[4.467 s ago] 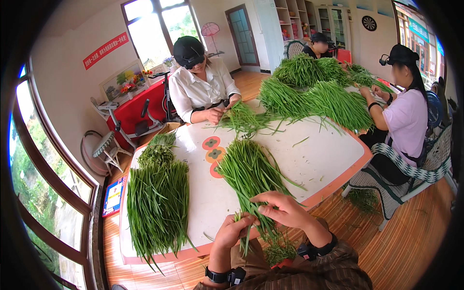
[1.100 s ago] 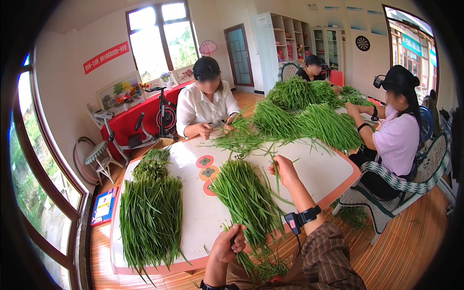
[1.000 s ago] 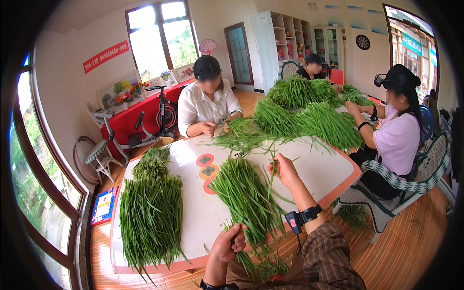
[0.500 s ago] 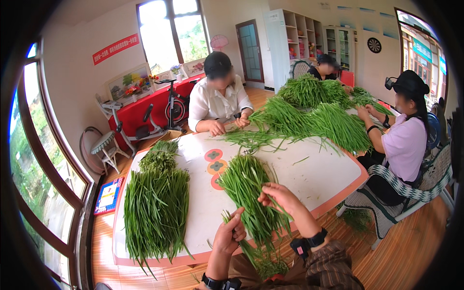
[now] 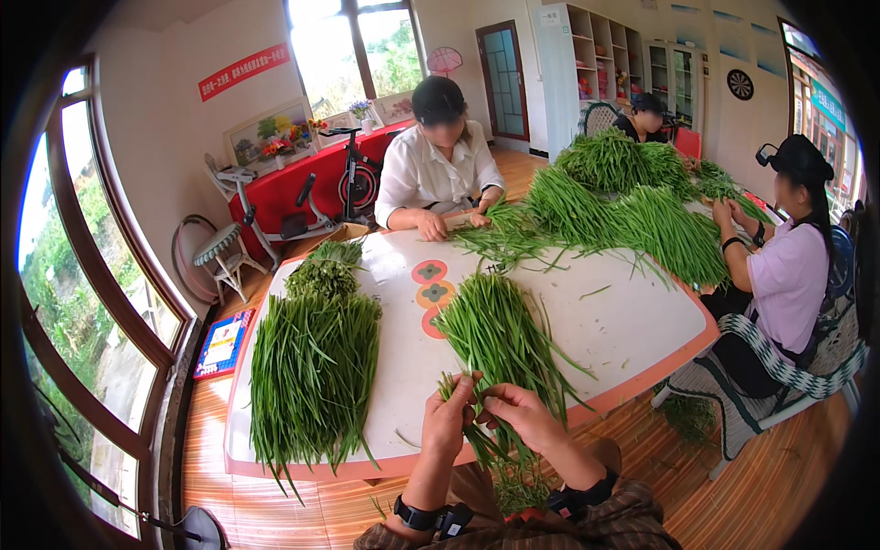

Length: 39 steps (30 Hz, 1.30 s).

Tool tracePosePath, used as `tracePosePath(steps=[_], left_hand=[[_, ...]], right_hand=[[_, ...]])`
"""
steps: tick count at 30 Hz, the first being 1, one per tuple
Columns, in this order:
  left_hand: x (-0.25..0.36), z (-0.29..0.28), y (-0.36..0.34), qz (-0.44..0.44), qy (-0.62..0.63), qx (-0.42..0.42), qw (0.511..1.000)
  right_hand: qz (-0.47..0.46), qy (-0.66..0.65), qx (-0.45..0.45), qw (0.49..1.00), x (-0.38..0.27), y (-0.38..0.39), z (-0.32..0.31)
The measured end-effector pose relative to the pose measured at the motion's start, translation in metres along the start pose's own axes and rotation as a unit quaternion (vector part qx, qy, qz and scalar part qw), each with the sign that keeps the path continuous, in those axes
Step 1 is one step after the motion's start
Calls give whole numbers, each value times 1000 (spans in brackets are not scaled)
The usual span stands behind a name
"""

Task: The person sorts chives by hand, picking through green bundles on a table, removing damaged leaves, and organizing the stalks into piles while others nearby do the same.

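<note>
My left hand (image 5: pixel 446 417) is closed round a small bunch of garlic chives (image 5: pixel 477 442), the cut ends poking up above the thumb and the leaves hanging toward my lap. Close against it, my right hand (image 5: pixel 521 414) is pinched at the same bunch, its fingertips partly hidden. Just beyond both hands, a larger pile of garlic chives (image 5: pixel 495 325) lies on the white table (image 5: pixel 403 316), leaves toward me. To the left is another broad pile of garlic chives (image 5: pixel 313 376), with a smaller bundle (image 5: pixel 323 270) at its far end.
Across the table a person in white (image 5: pixel 445 174) handles chives; at the right, a person in pink (image 5: pixel 779 275) does too, on a woven chair (image 5: pixel 788 357). A third sits farther back. Large chive heaps (image 5: pixel 660 229) cover the far table. Loose green scraps (image 5: pixel 522 486) lie below me.
My right hand has come down and left from over the larger pile to meet my left hand at the small bunch. The whole view has shifted slightly.
</note>
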<state>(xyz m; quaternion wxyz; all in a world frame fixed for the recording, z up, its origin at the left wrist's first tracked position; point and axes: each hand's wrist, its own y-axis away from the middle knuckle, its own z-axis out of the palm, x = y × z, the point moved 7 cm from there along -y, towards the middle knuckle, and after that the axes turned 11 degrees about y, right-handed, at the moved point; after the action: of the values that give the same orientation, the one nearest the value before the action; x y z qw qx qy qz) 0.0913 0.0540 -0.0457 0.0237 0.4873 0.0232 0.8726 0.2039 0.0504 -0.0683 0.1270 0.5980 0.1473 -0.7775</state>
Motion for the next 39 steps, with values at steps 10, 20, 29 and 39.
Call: tracePosePath(steps=[10, 20, 29, 39], left_hand=[[5, 12, 6, 10, -84, -109, 990], [5, 16, 15, -53, -139, -138, 979], [3, 10, 15, -78, -117, -152, 978], [3, 11, 20, -102, -170, -174, 965]], right_hand=[[-223, 442, 122, 860, -99, 13, -8], [-284, 591, 19, 755, -98, 17, 16], [-284, 660, 42, 694, -84, 22, 19], [-300, 616, -9, 728, -90, 32, 23]])
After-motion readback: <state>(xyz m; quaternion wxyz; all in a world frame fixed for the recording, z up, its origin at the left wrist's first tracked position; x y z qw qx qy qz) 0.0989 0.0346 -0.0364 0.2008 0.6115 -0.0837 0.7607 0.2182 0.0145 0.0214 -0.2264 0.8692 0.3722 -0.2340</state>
